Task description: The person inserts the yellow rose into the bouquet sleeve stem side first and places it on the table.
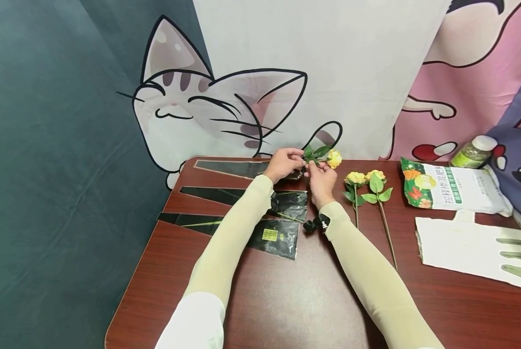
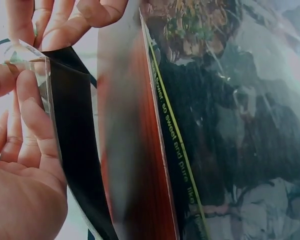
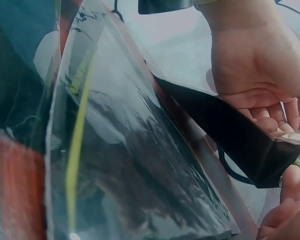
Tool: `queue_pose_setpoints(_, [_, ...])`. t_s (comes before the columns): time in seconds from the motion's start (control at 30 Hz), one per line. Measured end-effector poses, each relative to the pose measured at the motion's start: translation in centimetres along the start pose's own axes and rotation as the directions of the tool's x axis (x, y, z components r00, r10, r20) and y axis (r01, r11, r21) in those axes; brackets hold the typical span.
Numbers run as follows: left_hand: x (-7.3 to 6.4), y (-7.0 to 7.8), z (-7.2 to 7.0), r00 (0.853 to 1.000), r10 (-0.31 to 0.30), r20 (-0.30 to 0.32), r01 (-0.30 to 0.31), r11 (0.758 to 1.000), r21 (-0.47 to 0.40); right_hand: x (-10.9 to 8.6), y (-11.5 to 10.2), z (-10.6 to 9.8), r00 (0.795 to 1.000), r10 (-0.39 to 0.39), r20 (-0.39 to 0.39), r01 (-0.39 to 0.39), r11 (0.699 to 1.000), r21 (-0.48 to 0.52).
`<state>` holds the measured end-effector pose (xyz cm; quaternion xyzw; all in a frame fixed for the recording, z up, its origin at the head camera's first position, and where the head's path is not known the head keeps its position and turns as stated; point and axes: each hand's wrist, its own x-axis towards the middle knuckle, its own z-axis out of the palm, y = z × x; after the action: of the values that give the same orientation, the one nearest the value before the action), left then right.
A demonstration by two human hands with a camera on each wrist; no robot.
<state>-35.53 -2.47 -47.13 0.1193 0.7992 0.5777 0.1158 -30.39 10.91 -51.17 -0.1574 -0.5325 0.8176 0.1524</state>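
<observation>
At the table's back edge my left hand (image 1: 282,165) pinches the clear rim of a black flower sleeve (image 2: 72,125), holding its mouth spread. My right hand (image 1: 322,182) grips the stem of a yellow artificial rose (image 1: 334,158) with green leaves, right at that mouth. Stem and green leaf show between the fingertips (image 3: 295,182) in the right wrist view. The rose's head points right, beyond the sleeve. Below my left forearm lie two more black sleeves, a middle one (image 1: 294,203) and a nearer one (image 1: 286,245) with a yellow label.
Two yellow roses, one (image 1: 355,178) beside the other (image 1: 377,186), lie right of my right hand. Farther right are a fertilizer bag (image 1: 456,189), a lidded jar (image 1: 473,152) and white gloves (image 1: 465,247). A cartoon cloth (image 1: 352,72) hangs behind the table (image 1: 286,300).
</observation>
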Motion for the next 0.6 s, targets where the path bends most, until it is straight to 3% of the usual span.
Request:
queue_pose_setpoints(0.33, [-0.34,0.49,-0.08,1.0,-0.007,-0.006,0.007,1.0,-0.002,0.0,0.19,-0.02,1.0,0.013,0.007,-0.013,1.0,-0.016])
queue_pose_setpoints(0.6, [-0.25,0.39,-0.33,1.0,-0.003,-0.02,0.003,1.0,0.002,-0.33,-0.27,0.05,0.998,0.043,0.05,-0.047,0.994,0.096])
